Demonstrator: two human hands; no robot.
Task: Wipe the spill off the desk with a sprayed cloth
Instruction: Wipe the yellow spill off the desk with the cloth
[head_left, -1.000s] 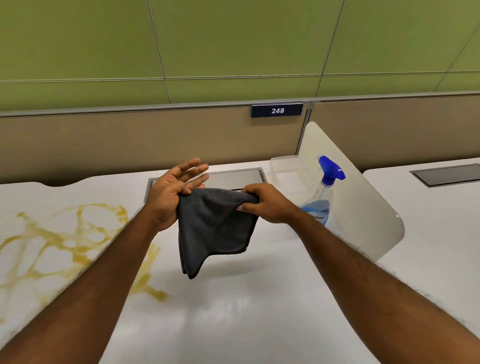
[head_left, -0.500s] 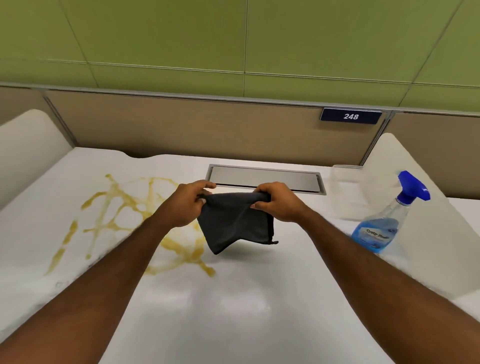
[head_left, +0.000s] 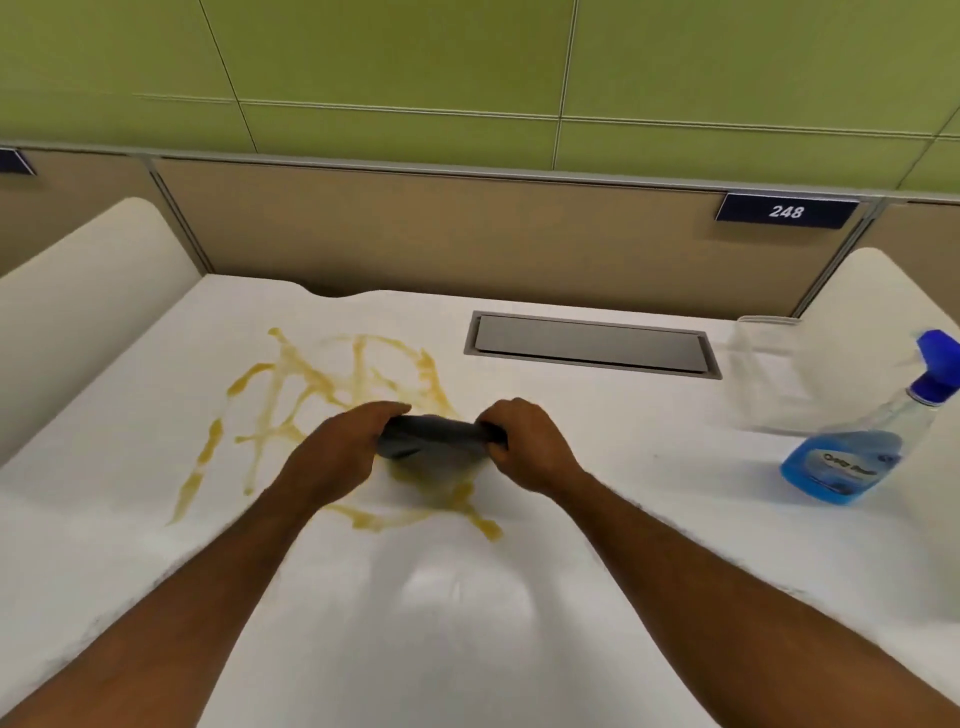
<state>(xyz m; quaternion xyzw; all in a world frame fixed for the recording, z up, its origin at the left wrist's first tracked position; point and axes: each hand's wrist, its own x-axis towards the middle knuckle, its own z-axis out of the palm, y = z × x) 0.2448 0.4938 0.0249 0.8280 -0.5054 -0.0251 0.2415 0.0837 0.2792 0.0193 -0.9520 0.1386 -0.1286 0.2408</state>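
cloth: dark grey microfibre cloth (head_left: 431, 439), bunched short btwn my two hands, low over the near-right part of the spill; can't tell if it touches the tabletop yet.
left hand (head_left: 340, 449): fingers curled tight, pinching the cloth's left end.
right hand (head_left: 522, 447): fingers curled under, pinching the right end, knuckles up.
why held so: I reckon gathering it gives me a thick pad w/ both hands behind it, ready to press down & drag.
spill: yellow-brown streaky spill (head_left: 332, 395), looping lines across the left-centre of the white tabletop (head_left: 649, 499), running far-left from my hands, a few strands near me. All unwiped.
bottle: clear spray bottle w/ blue trigger head (head_left: 862, 452), upright at far right, well apart from my hands; roughly a third full of blue liquid.
tub: clear plastic tub (head_left: 769, 374) just left of bottle, far side; looks empty.
hatch: grey metal cable hatch (head_left: 592, 345), shut, far of my hands.
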